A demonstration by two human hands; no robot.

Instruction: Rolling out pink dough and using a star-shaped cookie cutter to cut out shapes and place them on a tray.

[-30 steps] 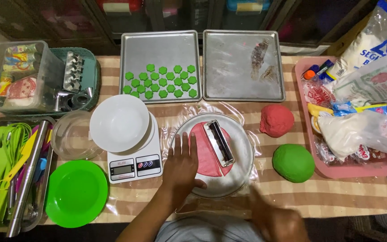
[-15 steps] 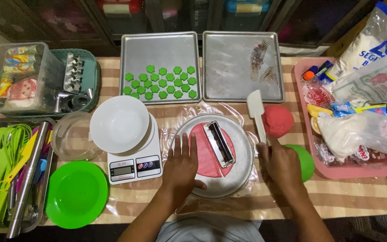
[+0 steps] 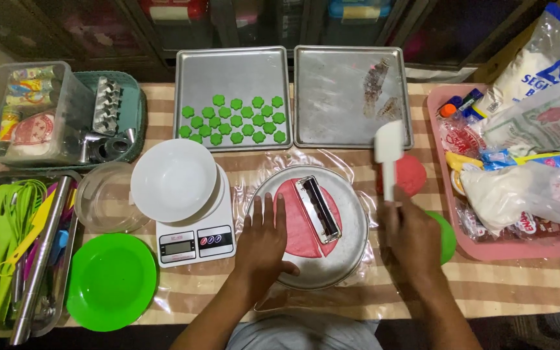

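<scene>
Across the striped table [image 3: 520, 285], biggest things first: two metal trays sit side by side at the far edge, the left tray [image 3: 231, 71] carrying rows of small green flower cutouts [image 3: 234, 120], the right tray [image 3: 351, 84] bare but for a few smears. Nearer me, between my arms, lies the round metal pan [image 3: 351, 227] on a sheet of clear plastic, and on it the flat disc of pink dough [image 3: 299, 223] with a ridged metal cutter [image 3: 319, 209] resting across it, its long axis running from far-left to near-right. My left hand [image 3: 260, 243] lies flat and open on the pan's left side, fingers spread forward, fingertips touching the dough's left edge; it holds nothing. My right hand [image 3: 413, 236] is closed around the handle of a white spatula [image 3: 389, 152], whose blade points away from me and stands just beyond the pan's right rim. So the dough lies to the left of the spatula blade and slightly nearer me, with the cutter between blade and my left hand; the right hand is the nearer one to the pan's right rim. A ball of red dough [image 3: 409, 174] sits just behind the spatula, and a green dough ball [image 3: 445, 236] is partly hidden under my right wrist, so room on that side is tight. Left of the pan a kitchen scale [image 3: 196, 240] with a white bowl [image 3: 173, 181] stands close, and a green plate [image 3: 111, 282] lies nearer the front edge.
</scene>
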